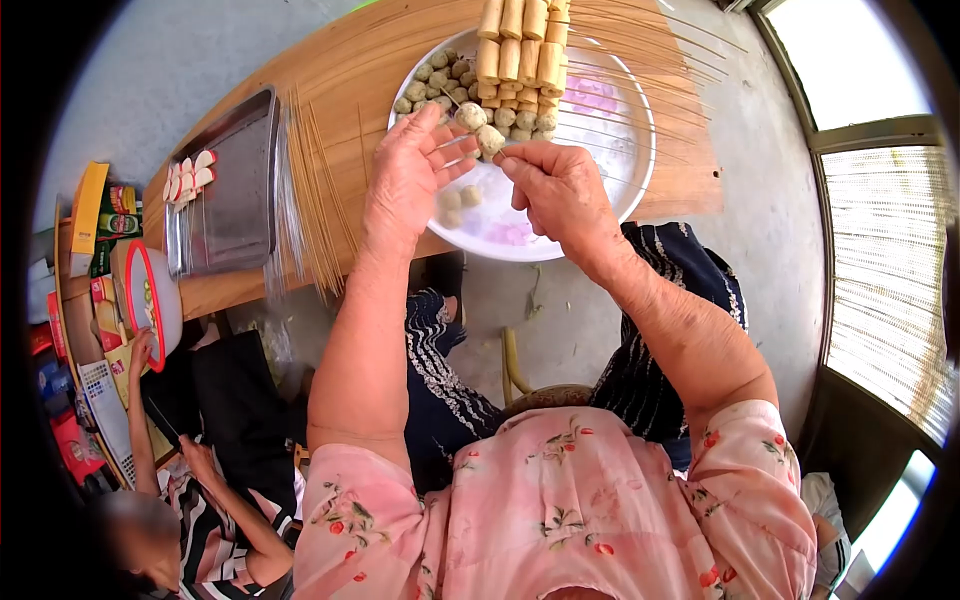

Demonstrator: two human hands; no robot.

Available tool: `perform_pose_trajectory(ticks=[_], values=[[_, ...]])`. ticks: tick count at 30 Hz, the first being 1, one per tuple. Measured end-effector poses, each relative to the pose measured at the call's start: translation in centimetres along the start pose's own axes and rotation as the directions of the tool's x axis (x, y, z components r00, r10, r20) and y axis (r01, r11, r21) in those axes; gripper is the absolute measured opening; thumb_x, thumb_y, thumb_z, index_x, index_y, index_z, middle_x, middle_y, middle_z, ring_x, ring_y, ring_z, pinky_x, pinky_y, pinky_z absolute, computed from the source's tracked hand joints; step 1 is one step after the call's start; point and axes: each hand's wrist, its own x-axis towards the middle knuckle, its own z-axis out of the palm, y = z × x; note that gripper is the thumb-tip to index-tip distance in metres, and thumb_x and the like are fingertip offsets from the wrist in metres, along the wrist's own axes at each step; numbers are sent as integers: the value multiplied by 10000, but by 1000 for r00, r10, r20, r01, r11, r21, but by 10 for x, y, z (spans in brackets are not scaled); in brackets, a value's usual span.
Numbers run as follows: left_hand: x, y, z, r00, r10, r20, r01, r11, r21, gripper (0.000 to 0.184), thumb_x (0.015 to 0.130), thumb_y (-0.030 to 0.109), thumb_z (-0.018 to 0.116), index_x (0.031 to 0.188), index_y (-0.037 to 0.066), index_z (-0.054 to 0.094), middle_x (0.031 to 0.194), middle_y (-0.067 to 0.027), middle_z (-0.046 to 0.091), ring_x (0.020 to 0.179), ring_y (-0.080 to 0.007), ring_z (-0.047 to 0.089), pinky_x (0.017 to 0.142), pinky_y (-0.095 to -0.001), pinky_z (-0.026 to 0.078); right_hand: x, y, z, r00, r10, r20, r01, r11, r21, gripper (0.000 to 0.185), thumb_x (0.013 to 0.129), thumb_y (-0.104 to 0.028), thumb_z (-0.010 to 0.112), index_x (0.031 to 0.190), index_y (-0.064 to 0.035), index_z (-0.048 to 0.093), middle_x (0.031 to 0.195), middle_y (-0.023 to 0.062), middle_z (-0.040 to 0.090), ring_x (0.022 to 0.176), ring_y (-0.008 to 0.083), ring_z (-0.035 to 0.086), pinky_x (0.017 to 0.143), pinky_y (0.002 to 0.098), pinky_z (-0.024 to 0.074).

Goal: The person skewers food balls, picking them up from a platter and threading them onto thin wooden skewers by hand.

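Observation:
Two pale speckled balls sit together on a thin skewer over the large white round tray. My right hand is pinched on the skewer just below them. Beside the upper ball, my left hand is raised with its fingers apart, palm toward the balls. The white tray holds a pile of greenish balls at its upper left and stacked tan cylinders on skewers at the top. A few paler balls lie in the tray below my left hand.
A metal tray with skewered red-and-white slices stands on the wooden table at left. Bare skewers lie beside it. A co-worker sits at lower left, one hand at a red-rimmed bowl.

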Motion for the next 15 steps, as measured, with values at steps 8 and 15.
perform_pose_trajectory(ticks=[8, 15], values=[[8, -37, -18, 940, 115, 323, -310, -117, 944, 293, 686, 142, 663, 967, 65, 636, 952, -132, 636, 866, -289, 592, 770, -364, 465, 0, 1, -10, 1000, -6, 2, 6, 999, 49, 195, 870, -145, 558, 930, 18, 649, 569, 46, 572, 424, 82, 480, 392, 247, 403], [12, -46, -18, 929, 156, 335, -324, -93, 942, 242, 697, 118, 624, 930, 52, 623, 862, -136, 642, 819, -313, 598, 723, -389, 473, -1, 1, -12, 1000, -7, -17, 8, 999, 33, 200, 870, -153, 559, 921, 16, 652, 567, 41, 566, 432, 81, 472, 407, 247, 402]])
